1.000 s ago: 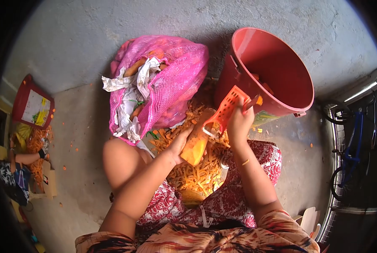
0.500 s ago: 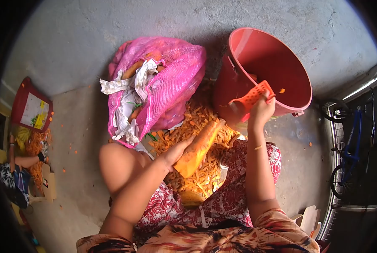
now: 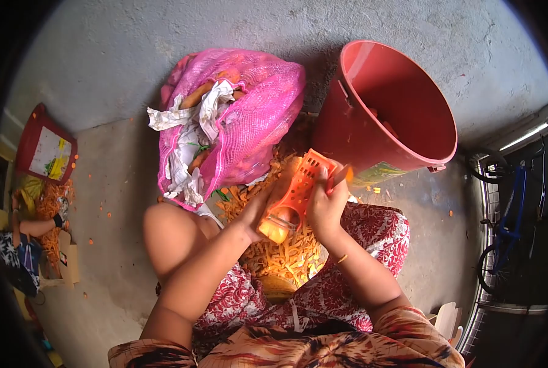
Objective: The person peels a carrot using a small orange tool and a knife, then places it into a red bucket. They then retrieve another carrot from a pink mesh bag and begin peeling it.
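Note:
In the middle of the head view, my left hand (image 3: 250, 219) is wrapped round a thick, long orange carrot (image 3: 274, 230), partly peeled and tilted over the heap of peelings. My right hand (image 3: 327, 211) grips an orange plastic peeler (image 3: 304, 179) with a perforated body. The peeler lies along the carrot and covers much of it, its blade end near the carrot's lower end. An orange, pointed bit sticks out by my right thumb; I cannot make out what it is. Orange peelings (image 3: 289, 260) are piled on the floor between my legs.
A pink mesh sack (image 3: 265, 104) with orange produce and crumpled paper (image 3: 185, 168) stands ahead on the left. On the right is a tall red bucket (image 3: 347, 141). Far left, another person's arm (image 3: 38, 227) is near more peelings and a red tub (image 3: 31, 153). A bicycle (image 3: 510, 227) stands far right.
My right hand has brought the peeler from beside the bucket's rim down and left onto the carrot. The left hand still holds the carrot in about the same place.

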Demonstrator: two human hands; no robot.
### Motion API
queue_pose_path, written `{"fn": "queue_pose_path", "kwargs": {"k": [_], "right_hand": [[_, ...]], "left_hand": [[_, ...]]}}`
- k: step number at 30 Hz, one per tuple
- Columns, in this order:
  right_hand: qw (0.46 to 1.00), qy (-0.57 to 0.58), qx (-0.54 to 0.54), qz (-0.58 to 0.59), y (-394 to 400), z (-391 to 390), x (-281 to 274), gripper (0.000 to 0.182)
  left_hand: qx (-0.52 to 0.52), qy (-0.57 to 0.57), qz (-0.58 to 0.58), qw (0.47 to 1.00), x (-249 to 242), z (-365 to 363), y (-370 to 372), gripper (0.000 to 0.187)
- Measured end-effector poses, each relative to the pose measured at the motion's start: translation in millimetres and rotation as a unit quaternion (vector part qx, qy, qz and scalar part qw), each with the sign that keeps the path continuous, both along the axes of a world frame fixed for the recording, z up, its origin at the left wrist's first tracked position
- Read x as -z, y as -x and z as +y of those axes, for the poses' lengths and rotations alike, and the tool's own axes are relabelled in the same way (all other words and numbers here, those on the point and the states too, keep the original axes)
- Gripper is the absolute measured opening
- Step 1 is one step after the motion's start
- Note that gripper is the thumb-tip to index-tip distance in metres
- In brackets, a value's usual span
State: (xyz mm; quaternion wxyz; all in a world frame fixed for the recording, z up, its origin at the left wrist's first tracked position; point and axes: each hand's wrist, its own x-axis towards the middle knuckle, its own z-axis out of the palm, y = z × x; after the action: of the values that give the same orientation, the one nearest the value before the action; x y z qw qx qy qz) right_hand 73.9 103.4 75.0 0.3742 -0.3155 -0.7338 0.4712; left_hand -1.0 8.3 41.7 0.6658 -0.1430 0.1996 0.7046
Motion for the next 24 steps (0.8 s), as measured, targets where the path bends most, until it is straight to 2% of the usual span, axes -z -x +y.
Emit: {"fn": "queue_pose_path", "kwargs": {"k": [1,4,5,6,7,8,10,12,13,16,17,18,20,21,22,24], "right_hand": [[0.999,-0.032,0.006,-0.001,0,-2,1,0.012],[0.991,-0.125,0.026,0.041,5,8,13,0.012],[0.998,-0.047,0.041,0.023,4,16,12,0.013],[0.992,-0.094,0.087,0.008,7,34,15,0.014],[0.990,-0.067,0.112,-0.050,7,56,22,0.016],[0.976,-0.156,0.151,-0.036,7,69,18,0.018],[0.958,-0.191,0.213,-0.005,7,92,13,0.017],[0.969,-0.077,0.223,0.068,5,113,9,0.015],[0.972,-0.049,0.204,0.106,3,111,5,0.014],[0.977,-0.147,0.133,0.081,5,79,3,0.011],[0.992,-0.017,0.081,0.092,3,56,-4,0.011],[0.991,0.083,0.028,0.102,2,41,-5,0.011],[0.998,0.024,0.001,0.058,4,19,4,0.011],[0.998,0.000,-0.013,0.057,6,6,1,0.011],[0.995,-0.078,-0.006,0.060,9,-2,5,0.012],[0.997,-0.049,-0.049,-0.015,6,-14,-4,0.016]], "left_hand": [[-0.016,0.025,-0.030,0.999,-1,1,1,0.044],[0.044,-0.093,0.075,0.992,12,-6,0,0.046],[0.087,-0.059,0.122,0.987,14,-9,0,0.046],[0.130,-0.025,0.168,0.977,10,-12,-2,0.047],[0.172,0.008,0.212,0.962,9,-12,-3,0.048],[0.173,-0.007,0.196,0.965,14,-11,-6,0.051],[0.193,-0.011,0.223,0.956,19,-11,-7,0.051],[0.186,-0.022,0.179,0.966,24,-13,-5,0.051],[0.183,-0.028,0.158,0.970,25,-14,-4,0.051],[0.149,-0.034,0.124,0.980,30,-12,3,0.051],[0.149,-0.070,0.106,0.981,40,-12,6,0.048],[0.124,-0.048,0.111,0.985,41,-10,6,0.046],[0.075,-0.005,0.122,0.990,41,-3,3,0.043],[0.090,-0.091,0.119,0.985,32,-7,5,0.038],[0.063,-0.087,0.102,0.989,33,-7,4,0.037],[0.011,-0.079,0.068,0.994,40,-4,0,0.034]]}}
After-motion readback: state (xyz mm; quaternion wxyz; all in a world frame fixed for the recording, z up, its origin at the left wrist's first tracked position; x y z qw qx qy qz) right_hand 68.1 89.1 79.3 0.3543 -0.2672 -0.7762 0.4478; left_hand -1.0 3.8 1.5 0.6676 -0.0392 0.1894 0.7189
